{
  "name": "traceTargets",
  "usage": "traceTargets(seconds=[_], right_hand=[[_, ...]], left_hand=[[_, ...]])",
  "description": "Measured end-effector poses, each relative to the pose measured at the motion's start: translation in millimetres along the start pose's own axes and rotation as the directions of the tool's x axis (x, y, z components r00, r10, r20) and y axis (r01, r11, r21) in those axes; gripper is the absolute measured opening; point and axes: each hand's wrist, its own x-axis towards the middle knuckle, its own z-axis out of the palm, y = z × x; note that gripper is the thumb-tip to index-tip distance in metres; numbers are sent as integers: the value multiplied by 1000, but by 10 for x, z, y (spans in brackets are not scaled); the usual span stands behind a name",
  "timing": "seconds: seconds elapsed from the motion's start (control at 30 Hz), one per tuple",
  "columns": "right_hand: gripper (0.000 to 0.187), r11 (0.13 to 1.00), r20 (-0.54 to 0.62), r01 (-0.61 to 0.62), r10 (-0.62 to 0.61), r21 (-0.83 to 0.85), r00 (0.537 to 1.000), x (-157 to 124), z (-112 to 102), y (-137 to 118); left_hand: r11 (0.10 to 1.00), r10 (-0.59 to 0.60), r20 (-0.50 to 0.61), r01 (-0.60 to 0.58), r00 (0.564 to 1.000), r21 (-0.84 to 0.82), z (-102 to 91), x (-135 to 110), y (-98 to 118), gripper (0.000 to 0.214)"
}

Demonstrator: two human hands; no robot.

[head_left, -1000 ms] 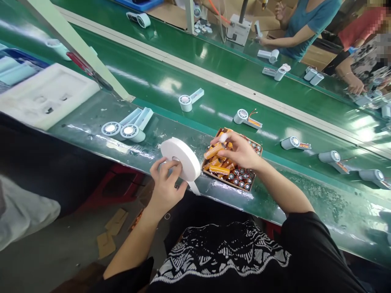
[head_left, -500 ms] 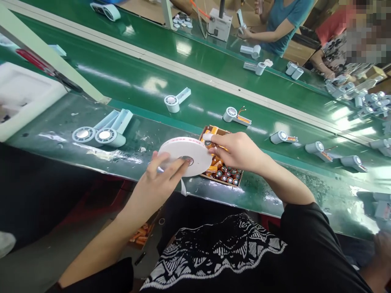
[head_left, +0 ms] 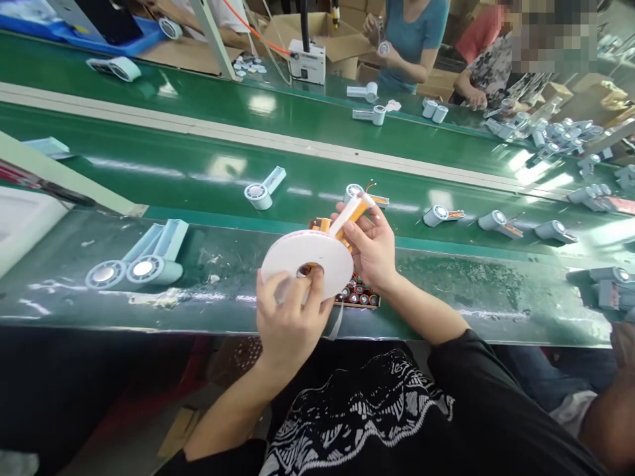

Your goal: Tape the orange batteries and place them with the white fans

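My left hand (head_left: 292, 320) grips a roll of white double-sided tape (head_left: 325, 250), with fingertips at the hole in its middle. From the roll's upper edge a strip of tape (head_left: 346, 217) stretches up to my right hand (head_left: 376, 248). Held in that hand is an orange battery (head_left: 358, 211), and the strip lies along it. Below and behind the roll, a cardboard box (head_left: 358, 306) with several orange batteries rests on the bench, partly hidden. A loose tail of tape (head_left: 336, 324) hangs at the bench's front edge.
Two light-blue fan housings (head_left: 153, 268) lie on the bench (head_left: 223, 291) to the left. Several more, such as one fan housing (head_left: 258, 195), sit on the green conveyor (head_left: 198, 155). A white bin (head_left: 24, 228) stands far left. Co-workers (head_left: 411, 39) are across the line.
My right hand has turned palm-up and now shows an orange battery with the tape strip along it. The roll tilted to face me more. The view shifted, moving the conveyor items left.
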Motion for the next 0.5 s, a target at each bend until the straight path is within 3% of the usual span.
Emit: traceTargets(seconds=[0.07,0.17,0.23,0.27,0.3,0.37,0.43,0.5], right_hand=[[80,998,-10,44,-44,-39,999,14,-27,-59],[69,969,-32,211,-216,-127,976,496,-235,-337],[62,909,-79,390,-403,-145,912,932,-476,-571],[62,876,-88,452,-470,-166,878,1093,-618,-670],[63,861,-85,467,-491,-201,867,1181,-767,-740],[70,877,-102,409,-444,-253,890,1098,-1066,-761],[72,920,-143,272,-320,-282,936,745,-1329,-623],[69,952,-216,115,-180,-284,960,314,-1533,-406]], left_hand=[[1000,6,5,-5,1000,-22,22,42,129,59],[964,171,71,-152,983,-218,13,31,239,45],[910,286,106,-235,952,-340,-22,-74,129,41],[915,266,109,-215,958,-342,-41,-166,-7,42],[942,187,104,-148,977,-301,-56,-285,-194,46],[983,-80,71,90,994,-159,-62,-578,-672,53],[953,-293,92,299,952,-53,-33,-881,-1150,48],[914,-401,153,406,903,-4,21,-1093,-1480,47]])
